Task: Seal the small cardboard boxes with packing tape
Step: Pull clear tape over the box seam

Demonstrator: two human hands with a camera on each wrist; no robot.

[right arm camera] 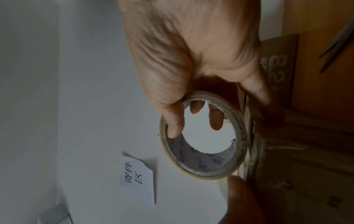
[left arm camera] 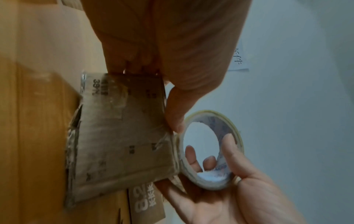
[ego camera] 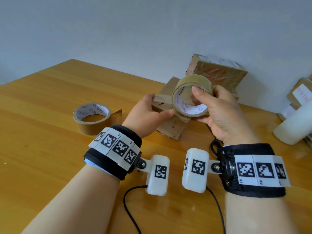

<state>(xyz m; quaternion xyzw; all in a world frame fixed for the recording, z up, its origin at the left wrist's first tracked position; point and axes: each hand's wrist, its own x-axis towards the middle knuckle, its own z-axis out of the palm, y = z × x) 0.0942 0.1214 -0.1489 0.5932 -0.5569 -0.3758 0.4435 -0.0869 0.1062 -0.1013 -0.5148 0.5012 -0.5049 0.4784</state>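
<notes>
A small worn cardboard box (ego camera: 170,129) lies on the wooden table (ego camera: 50,149). My left hand (ego camera: 152,108) holds it, fingers curled over its far edge and thumb (left arm camera: 176,112) along the near side. My right hand (ego camera: 200,105) grips a roll of brown packing tape (ego camera: 190,81) upright against the box's top, thumb inside the core and fingers round the outside. In the left wrist view the box (left arm camera: 118,136) meets the roll (left arm camera: 237,131) at its edge. The right wrist view has the roll (right arm camera: 201,168) beside the box (right arm camera: 306,151).
A second tape roll (ego camera: 92,117) with a loose end lies left of the box. A larger taped box (ego camera: 216,71) stands behind. More boxes (ego camera: 300,93) and a white cylinder (ego camera: 293,125) sit at the right edge. Scissors (ego camera: 215,147) lie under my right wrist.
</notes>
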